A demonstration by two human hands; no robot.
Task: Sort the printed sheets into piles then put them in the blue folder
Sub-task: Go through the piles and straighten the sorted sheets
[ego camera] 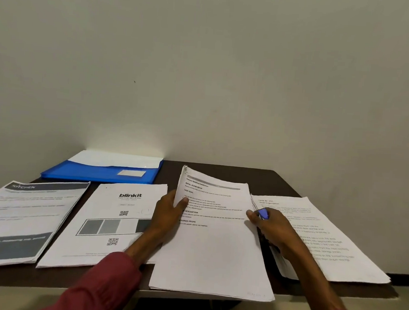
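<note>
The left hand (170, 208) and right hand (274, 228) each pinch a side of the middle paper stack (213, 252) on the table (281, 182), which looks light and bendy, so holding both edges seems best.

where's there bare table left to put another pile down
Widest bare table: back right corner, behind the centre stack and right pile. A thin strip runs along the front edge before the kitchen pile and blinkit pile. The middle row is crowded: piles nearly edge to edge, left hand and right hand on the centre stack.
</note>
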